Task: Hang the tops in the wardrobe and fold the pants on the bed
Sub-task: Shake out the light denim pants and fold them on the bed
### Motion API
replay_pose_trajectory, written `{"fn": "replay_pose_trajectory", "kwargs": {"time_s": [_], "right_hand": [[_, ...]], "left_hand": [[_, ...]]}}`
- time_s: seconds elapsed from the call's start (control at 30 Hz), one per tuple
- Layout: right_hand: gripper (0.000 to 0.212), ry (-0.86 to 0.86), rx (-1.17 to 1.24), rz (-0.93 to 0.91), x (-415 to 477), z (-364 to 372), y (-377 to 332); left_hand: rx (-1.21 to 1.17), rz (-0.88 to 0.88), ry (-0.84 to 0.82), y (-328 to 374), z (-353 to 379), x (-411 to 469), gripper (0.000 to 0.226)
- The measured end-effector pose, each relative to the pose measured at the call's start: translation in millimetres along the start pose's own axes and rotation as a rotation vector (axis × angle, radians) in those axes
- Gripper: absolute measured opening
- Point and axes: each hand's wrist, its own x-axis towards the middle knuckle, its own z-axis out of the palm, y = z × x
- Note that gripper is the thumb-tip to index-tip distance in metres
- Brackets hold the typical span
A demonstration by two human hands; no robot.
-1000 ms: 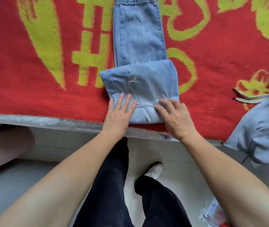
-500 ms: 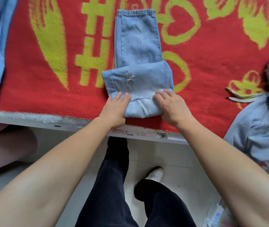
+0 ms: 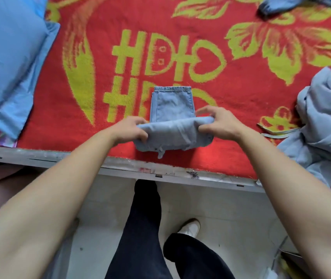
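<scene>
Left hand (image 3: 131,129) and right hand (image 3: 217,122) both pinching the folded-up end of the jeans (image 3: 171,117), one on each side; rest of the denim flat beyond the grip, on the red blanket (image 3: 241,93) near the bed edge (image 3: 120,164)

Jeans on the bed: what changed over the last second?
Both hands, left hand and right hand, went from pressing flat on the jeans to gripping the folded bundle's ends and rolling it farther from the bed edge, leaving less leg uncovered. The grey garment stayed put.
</scene>
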Motion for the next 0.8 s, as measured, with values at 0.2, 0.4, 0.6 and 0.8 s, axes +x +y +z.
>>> {"fn": "replay_pose_trajectory", "kwargs": {"time_s": [0.2, 0.4, 0.6, 0.8], "right_hand": [[0.078, 0.392, 0.179, 0.198, 93.9, -1.9, -2.9], [0.069, 0.403, -0.31, -0.028, 106.2, 63.5, -0.2], [0.066, 0.2, -0.575, 0.028, 116.9, 107.1, 21.6], [0.067, 0.074, -0.572, 0.115, 141.4, 108.4, 24.1]], "left_hand": [[-0.421, -0.056, 0.564, -11.3, -30.7, 85.0, 0.056], [0.3, 0.119, 0.441, -39.0, 4.9, 108.2, 0.065], [0.731, 0.252, 0.135, -60.4, 16.3, 148.6, 0.059], [0.736, 0.254, 0.088, -70.5, 21.2, 171.8, 0.059]]}}
